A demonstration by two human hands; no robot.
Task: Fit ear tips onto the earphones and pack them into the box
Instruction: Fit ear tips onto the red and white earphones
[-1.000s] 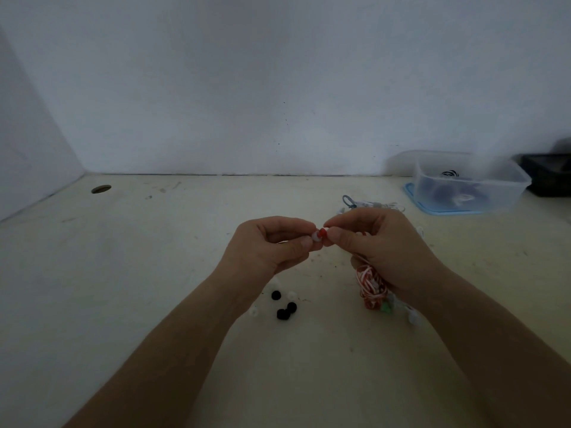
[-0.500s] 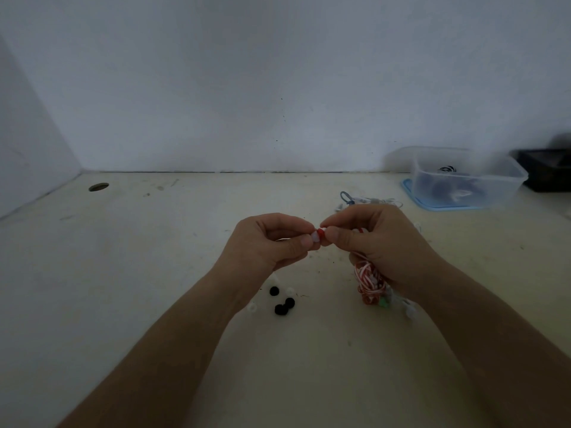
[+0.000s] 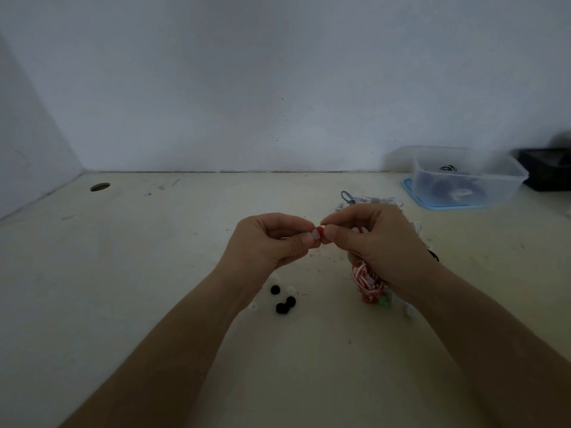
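Observation:
My left hand (image 3: 272,240) pinches a small white ear tip (image 3: 315,233) against the red earbud (image 3: 321,230) that my right hand (image 3: 377,242) holds between thumb and forefinger. Both hands meet above the middle of the table. The red-and-white striped cable bundle (image 3: 366,281) of that earphone hangs from under my right palm down to the table. Loose black ear tips (image 3: 282,307) and white ear tips (image 3: 252,306) lie on the table below my left wrist. The clear plastic box (image 3: 509,180) stands at the back right with some earphones inside.
A blue lid (image 3: 414,196) lies under the box. More white earphones with a blue tie (image 3: 347,196) lie behind my right hand. A black tray (image 3: 543,171) sits at the far right by the wall. A round hole (image 3: 99,186) is in the table's back left.
Both hands stay pinched together at the earbud with only slight finger shifts. The view has drifted a little; nothing was let go or picked up.

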